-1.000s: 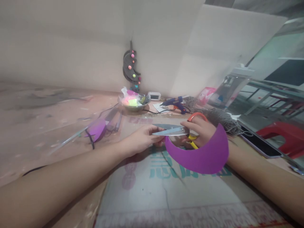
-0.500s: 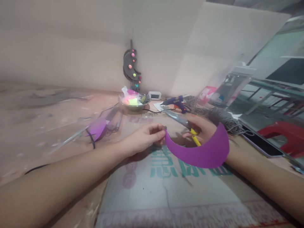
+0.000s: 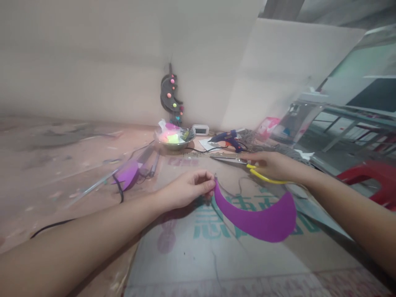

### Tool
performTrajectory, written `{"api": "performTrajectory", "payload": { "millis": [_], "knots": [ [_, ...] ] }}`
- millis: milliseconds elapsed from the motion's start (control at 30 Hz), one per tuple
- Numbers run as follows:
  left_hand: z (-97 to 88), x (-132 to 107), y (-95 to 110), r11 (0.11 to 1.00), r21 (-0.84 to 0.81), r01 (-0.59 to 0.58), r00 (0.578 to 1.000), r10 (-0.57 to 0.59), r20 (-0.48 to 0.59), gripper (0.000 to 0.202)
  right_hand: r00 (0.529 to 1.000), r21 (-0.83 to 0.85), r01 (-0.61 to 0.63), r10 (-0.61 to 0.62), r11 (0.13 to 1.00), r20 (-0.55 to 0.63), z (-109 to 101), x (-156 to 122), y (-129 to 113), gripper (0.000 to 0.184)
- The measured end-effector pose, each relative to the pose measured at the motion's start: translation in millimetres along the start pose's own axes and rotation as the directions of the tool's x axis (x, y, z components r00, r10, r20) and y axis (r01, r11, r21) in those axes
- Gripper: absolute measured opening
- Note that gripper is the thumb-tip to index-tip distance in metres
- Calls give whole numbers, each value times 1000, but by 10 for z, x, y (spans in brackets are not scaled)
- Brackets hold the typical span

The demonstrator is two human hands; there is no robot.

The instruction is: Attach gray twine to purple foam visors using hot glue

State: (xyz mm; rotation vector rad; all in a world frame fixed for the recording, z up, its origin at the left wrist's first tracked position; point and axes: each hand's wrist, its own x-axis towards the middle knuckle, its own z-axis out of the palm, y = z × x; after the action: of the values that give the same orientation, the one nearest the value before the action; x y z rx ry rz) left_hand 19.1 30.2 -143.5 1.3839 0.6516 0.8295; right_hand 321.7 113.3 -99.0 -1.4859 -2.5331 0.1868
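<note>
A purple crescent piece [image 3: 260, 225] is located over the near-middle part of a printed cardboard sheet [image 3: 176, 268]. Its narrow tip is directed left and far, its concave edge is turned to the far side, and its broad, rounded end is unsupported at the right. Whether its lower edge is in contact with the cardboard cannot be determined.

The narrow tip is pinched between thumb and forefinger of the left hand [image 3: 192, 187]; a small grey part is seen at the tip.

A pair of scissors [image 3: 252, 167] is held by the right hand [image 3: 272, 163] around the handle end, with the fingers closed and partly hidden. The blades are directed left and set close together. A gap is left between the blades and the left fingertips, and another between the yellow handle and the concave edge of the crescent.

The left edge of the cardboard is set on the pink table [image 3: 102, 148]. Room for movement is provided toward the near side, where the printed surface is exposed.

Beyond the far edge, a glue gun [image 3: 224, 138], a white display unit [image 3: 200, 130] and a filled bowl [image 3: 175, 146] are arranged. At the left, a purple scrap [image 3: 128, 173] is crossed by a black cord. At the far right, a pink packet [image 3: 268, 127] is placed beside a clear container [image 3: 298, 119].
</note>
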Motion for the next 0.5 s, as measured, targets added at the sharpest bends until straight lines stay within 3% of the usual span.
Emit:
{"api": "performTrajectory", "payload": {
  "millis": [167,267,400,467,500],
  "knots": [
    [-1,-1,-24,1000,8,17,1000,-17,7,43,976,-35,205,-207,978,-70,164,111,181,43],
    [5,6,-23,1000,-12,15,1000,-15,-1,45,961,-77,255,-261,964,-88,199,121,154,39],
    [24,4,-9,999,-39,-2,1000,1,-25,48,968,-134,193,-211,972,-138,104,40,-176,30],
    [33,2,-12,998,-60,-5,1000,3,-31,49,972,15,136,-130,991,-195,54,-36,-456,26],
    [37,2,-17,997,-74,-5,999,3,-33,49,985,152,95,-71,984,-155,47,-82,-606,26]
  ]
}}
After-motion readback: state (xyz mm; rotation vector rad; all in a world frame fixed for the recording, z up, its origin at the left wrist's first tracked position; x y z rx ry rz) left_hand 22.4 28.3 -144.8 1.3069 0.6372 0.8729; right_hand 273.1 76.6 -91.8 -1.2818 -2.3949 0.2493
